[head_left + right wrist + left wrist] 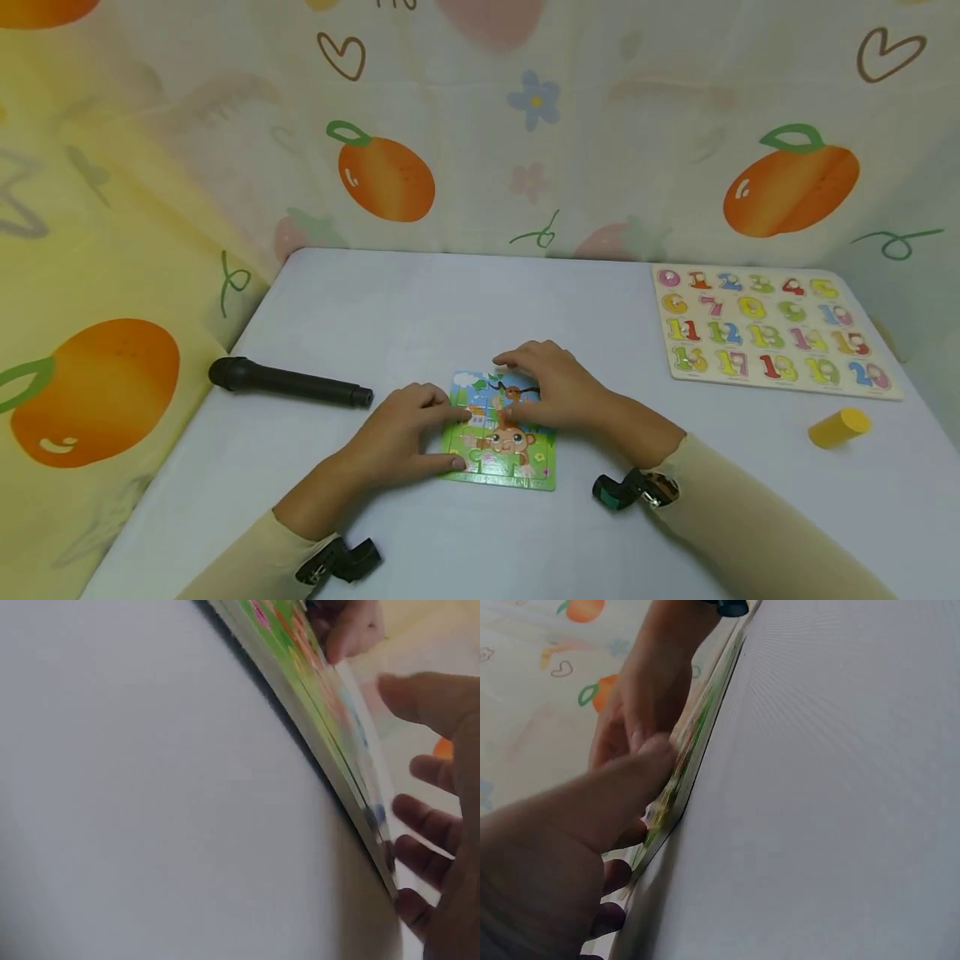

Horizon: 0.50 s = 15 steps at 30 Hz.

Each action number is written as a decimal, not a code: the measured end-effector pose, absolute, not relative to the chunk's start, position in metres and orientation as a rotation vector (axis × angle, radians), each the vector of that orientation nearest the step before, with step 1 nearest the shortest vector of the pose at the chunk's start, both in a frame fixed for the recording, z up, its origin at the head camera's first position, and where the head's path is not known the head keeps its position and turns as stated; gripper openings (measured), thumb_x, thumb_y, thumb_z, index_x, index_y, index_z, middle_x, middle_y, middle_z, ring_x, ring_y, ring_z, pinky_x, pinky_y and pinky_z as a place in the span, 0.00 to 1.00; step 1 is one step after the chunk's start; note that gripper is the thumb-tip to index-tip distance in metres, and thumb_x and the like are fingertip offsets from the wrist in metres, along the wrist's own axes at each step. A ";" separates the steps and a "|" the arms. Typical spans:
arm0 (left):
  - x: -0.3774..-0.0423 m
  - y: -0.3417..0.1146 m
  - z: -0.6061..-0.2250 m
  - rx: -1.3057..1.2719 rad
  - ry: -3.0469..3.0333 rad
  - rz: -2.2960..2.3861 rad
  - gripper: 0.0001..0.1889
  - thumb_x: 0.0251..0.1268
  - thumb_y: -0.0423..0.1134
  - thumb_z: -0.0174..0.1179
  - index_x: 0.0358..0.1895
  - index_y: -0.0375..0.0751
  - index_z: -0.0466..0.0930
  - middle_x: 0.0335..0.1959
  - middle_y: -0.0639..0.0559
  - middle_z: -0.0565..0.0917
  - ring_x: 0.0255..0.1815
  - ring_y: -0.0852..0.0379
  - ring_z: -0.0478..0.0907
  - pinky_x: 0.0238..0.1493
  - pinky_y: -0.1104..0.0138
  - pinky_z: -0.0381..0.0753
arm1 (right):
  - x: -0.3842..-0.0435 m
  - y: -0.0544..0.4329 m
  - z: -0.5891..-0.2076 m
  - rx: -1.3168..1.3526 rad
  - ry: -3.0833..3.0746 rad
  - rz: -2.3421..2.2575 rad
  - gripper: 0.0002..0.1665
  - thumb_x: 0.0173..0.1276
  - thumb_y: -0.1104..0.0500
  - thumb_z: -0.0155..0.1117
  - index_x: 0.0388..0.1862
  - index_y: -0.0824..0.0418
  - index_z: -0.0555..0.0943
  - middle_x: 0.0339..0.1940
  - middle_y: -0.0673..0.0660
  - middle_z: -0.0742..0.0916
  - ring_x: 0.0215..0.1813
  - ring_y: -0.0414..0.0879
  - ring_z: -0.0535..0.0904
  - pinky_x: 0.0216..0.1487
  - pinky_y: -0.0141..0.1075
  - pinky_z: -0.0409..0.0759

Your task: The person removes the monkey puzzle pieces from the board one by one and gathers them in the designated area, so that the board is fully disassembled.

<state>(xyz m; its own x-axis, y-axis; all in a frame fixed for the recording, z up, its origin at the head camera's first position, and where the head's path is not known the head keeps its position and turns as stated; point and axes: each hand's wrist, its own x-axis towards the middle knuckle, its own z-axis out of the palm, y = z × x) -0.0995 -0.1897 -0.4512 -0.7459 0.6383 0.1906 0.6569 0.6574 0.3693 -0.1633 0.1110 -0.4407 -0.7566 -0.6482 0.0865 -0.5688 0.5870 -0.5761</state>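
A square jigsaw puzzle (501,468) with a cartoon monkey on a green ground lies flat on the white table. At its left side is my left hand (397,433), thumb and forefinger reaching over the border. My right hand (562,385) spans the upper right part, its thumb over the picture and its fingers past the top edge. In the left wrist view the left thumb (656,754) extends above the puzzle's side. Spread, lightly bent right fingers (427,817) show beside the puzzle's edge (330,765) in the right wrist view.
A black microphone (288,382) lies to the left. At the back right is a board of coloured numbers (772,329), with a yellow cylinder (840,427) in front of it. A fruit-patterned cloth (600,150) hangs behind the table (450,300).
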 end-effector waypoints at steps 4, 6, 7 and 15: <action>-0.097 -0.191 -0.446 -1.134 -2.846 -0.583 0.48 0.42 0.82 0.73 0.67 0.58 0.85 0.54 0.60 0.78 0.53 0.60 0.73 0.54 0.56 0.74 | -0.159 0.127 -0.441 -1.050 2.665 -0.864 0.44 0.65 0.40 0.77 0.77 0.51 0.76 0.63 0.48 0.84 0.65 0.50 0.74 0.67 0.55 0.72; -0.096 -0.191 -0.444 -1.132 -2.855 -0.567 0.50 0.39 0.82 0.74 0.67 0.58 0.84 0.55 0.60 0.78 0.54 0.59 0.73 0.55 0.55 0.73 | -0.159 0.132 -0.442 -1.058 2.662 -0.890 0.43 0.66 0.41 0.77 0.77 0.52 0.76 0.62 0.49 0.84 0.65 0.51 0.74 0.67 0.54 0.73; -0.096 -0.191 -0.444 -1.127 -2.859 -0.566 0.50 0.39 0.82 0.75 0.67 0.58 0.84 0.55 0.60 0.78 0.54 0.59 0.73 0.55 0.55 0.73 | -0.159 0.134 -0.442 -1.062 2.661 -0.899 0.42 0.67 0.42 0.76 0.77 0.53 0.76 0.62 0.49 0.84 0.65 0.51 0.75 0.67 0.55 0.73; -0.094 -0.186 -0.446 -1.044 -2.880 -0.542 0.43 0.45 0.73 0.78 0.67 0.60 0.84 0.55 0.59 0.78 0.52 0.59 0.73 0.55 0.56 0.72 | -0.164 0.137 -0.437 -1.039 2.606 -0.966 0.40 0.68 0.48 0.76 0.77 0.54 0.75 0.62 0.52 0.84 0.66 0.52 0.76 0.68 0.56 0.74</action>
